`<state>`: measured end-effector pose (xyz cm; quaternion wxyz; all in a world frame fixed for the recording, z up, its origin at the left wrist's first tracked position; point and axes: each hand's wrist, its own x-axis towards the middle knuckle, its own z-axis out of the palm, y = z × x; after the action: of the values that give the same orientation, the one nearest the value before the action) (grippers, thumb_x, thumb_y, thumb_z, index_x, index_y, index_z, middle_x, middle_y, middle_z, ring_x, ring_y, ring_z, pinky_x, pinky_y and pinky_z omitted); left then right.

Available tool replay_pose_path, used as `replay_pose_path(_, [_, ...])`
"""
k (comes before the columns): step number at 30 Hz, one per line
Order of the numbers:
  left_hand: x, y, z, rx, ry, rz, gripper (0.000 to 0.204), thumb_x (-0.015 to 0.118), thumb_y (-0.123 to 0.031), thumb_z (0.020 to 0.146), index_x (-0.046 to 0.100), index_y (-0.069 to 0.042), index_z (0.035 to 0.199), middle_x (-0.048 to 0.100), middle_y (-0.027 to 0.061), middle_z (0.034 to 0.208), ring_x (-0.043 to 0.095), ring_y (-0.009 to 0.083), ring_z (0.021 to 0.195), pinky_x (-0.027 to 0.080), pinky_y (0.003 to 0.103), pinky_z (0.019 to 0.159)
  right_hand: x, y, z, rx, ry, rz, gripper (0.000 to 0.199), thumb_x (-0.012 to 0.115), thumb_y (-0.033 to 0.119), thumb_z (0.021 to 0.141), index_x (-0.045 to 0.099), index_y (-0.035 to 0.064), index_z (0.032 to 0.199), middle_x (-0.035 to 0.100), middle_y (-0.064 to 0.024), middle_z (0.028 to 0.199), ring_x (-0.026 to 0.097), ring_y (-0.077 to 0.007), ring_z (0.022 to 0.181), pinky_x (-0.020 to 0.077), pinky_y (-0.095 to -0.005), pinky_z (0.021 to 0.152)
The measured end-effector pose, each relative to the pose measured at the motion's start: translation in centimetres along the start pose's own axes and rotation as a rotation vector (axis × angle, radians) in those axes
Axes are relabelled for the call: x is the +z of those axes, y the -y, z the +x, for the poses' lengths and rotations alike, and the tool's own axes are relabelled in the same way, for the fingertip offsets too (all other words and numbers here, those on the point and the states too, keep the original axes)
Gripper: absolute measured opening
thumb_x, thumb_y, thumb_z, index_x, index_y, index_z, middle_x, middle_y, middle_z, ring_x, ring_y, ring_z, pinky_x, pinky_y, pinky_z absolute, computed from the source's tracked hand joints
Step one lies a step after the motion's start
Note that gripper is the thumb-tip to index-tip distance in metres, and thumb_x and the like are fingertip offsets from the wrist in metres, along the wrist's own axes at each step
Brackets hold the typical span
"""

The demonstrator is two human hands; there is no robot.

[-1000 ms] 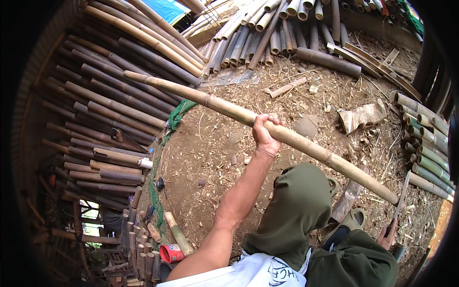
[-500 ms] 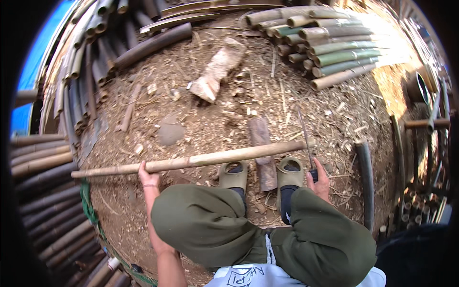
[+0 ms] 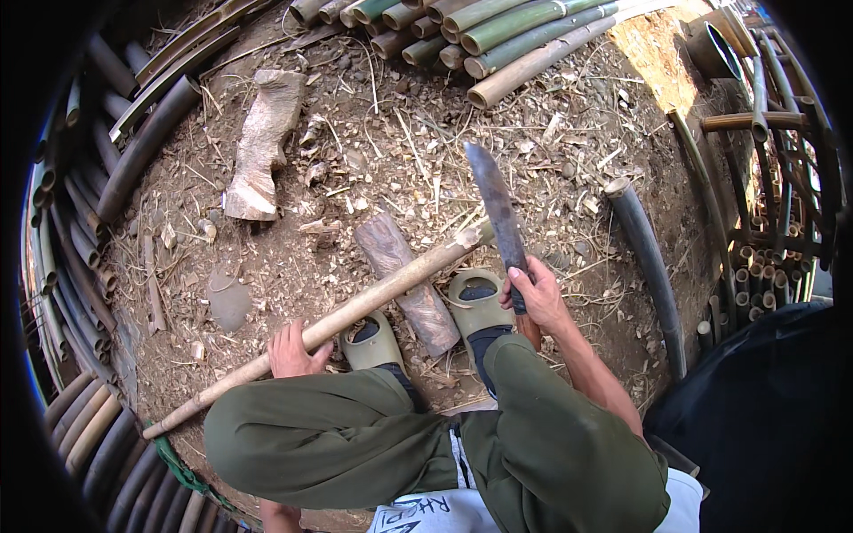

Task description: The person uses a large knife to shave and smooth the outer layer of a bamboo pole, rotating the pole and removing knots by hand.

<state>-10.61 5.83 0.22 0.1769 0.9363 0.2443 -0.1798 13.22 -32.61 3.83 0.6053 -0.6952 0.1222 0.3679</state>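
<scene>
My right hand [image 3: 540, 298] grips a machete [image 3: 499, 200] by its wooden handle, the broad dark blade pointing up and away from me. Beside the blade is the far end of a pale bamboo pole [image 3: 391, 289], with a lighter scraped patch near its tip. The pole slants from lower left to upper right, crossing over a short log [image 3: 395, 253] on the ground. My left hand [image 3: 298, 352] is closed around the pole beside my left knee, some fingers partly hidden. Two olive clogs [image 3: 475, 311] on my feet flank the log's near end.
A rough pale wood chunk [image 3: 267, 142] lies farther off on chip-strewn soil. Stacked bamboo [image 3: 533, 31] stands at the back, with more dark poles [image 3: 147, 151] on the left. A curved dark bamboo length [image 3: 653, 275] lies at right, near a bamboo rack [image 3: 755, 122].
My right hand has raised the machete, turning its flat side into view. The pole has tilted more steeply, its far end moving away from me. My view has also shifted.
</scene>
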Motion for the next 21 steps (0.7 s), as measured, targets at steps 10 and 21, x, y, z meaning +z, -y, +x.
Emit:
replay_pose_path(10, [-1.0,-1.9,3.8,-0.001,0.494,0.08,0.037,0.072,-0.033,0.066,0.069,-0.012,0.097,0.071,0.0202,0.085,0.068,0.0406,0.084,0.053,0.049,0.082,-0.2,-0.8,2.3,0.067,-0.118,-0.087,0.027,0.053,0.03,0.103,0.055,0.0041,0.094,0.057,-0.0015,0.069,0.056,-0.0091,0.052,0.0471,-0.0257,0.045])
replay_pose_path(21, [-1.6,-1.8,5.1,-0.042,0.666,0.019,0.042,0.073,-0.03,0.061,0.072,-0.009,0.098,0.072,0.0197,0.086,0.068,0.0401,0.083,0.053,0.047,0.081,1.0,-2.9,0.8,0.0,0.125,-0.496,0.029,0.053,0.03,0.102,0.058,0.0027,0.095,0.059,-0.0048,0.067,0.059,-0.0129,0.054,0.0466,-0.0312,0.049])
